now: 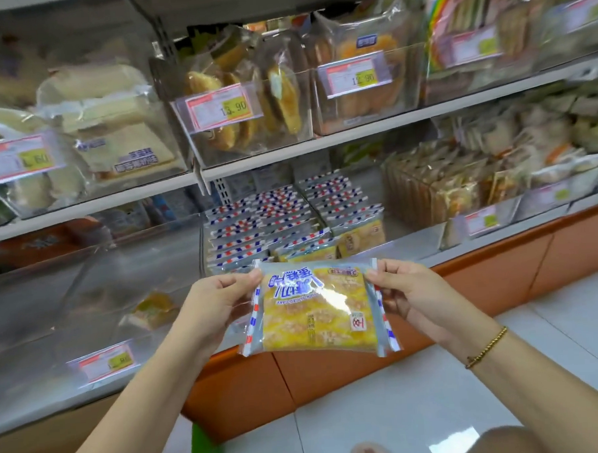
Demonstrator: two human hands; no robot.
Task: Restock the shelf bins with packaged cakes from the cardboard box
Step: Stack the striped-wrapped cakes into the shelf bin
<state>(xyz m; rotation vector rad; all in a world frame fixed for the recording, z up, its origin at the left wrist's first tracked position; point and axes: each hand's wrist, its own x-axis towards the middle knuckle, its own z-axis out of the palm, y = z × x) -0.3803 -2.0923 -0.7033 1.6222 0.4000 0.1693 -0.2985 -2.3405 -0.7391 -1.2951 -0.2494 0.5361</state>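
Observation:
I hold one packaged cake [316, 311], a yellow sliced cake in a clear wrapper with red and blue striped edges, in front of the lower shelf. My left hand [218, 300] pinches its left edge and my right hand [408, 290] pinches its right edge. Just behind it, a clear shelf bin [394, 236] holds rows of the same striped packages [283, 223] standing on edge. A brown corner of the cardboard box [43, 439] shows at the bottom left, partly behind my left forearm.
To the left a clear bin [88, 287] holds a single small cake pack [154, 309]. The upper shelf [355, 134] carries bins of bread with price tags. More packaged cakes [460, 185] fill bins at the right. An orange shelf base [498, 279] meets the white tiled floor [418, 409].

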